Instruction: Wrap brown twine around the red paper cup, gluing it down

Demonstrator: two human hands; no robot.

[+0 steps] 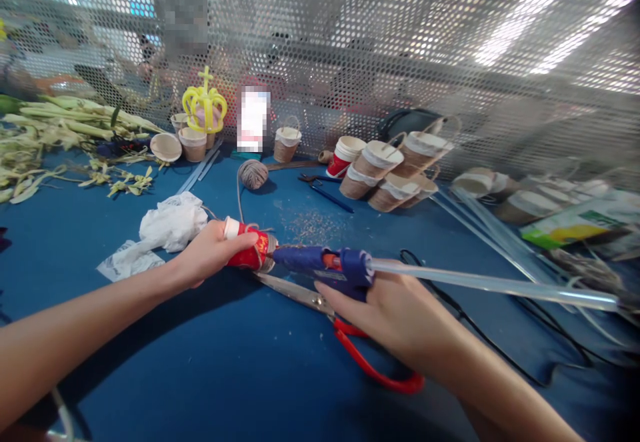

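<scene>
My left hand (210,253) is closed round a red paper cup (247,247) lying on its side, its base partly wound with brown twine. My right hand (385,309) grips a blue hot glue gun (325,267) whose nozzle points left and meets the cup's base. A long clear glue stick (495,285) juts out of the gun's back to the right. Twine runs from the cup up to a ball of brown twine (253,174) further back on the blue table (225,362).
Red-handled scissors (350,342) lie under my right hand. Crumpled white paper (170,223) is left of the cup. Several twine-wrapped cups (385,172) lie at the back right, a yellow crown (204,103) and green leaves (60,129) at the back left. A black cord (500,349) trails right. A perforated metal screen (400,42) stands behind.
</scene>
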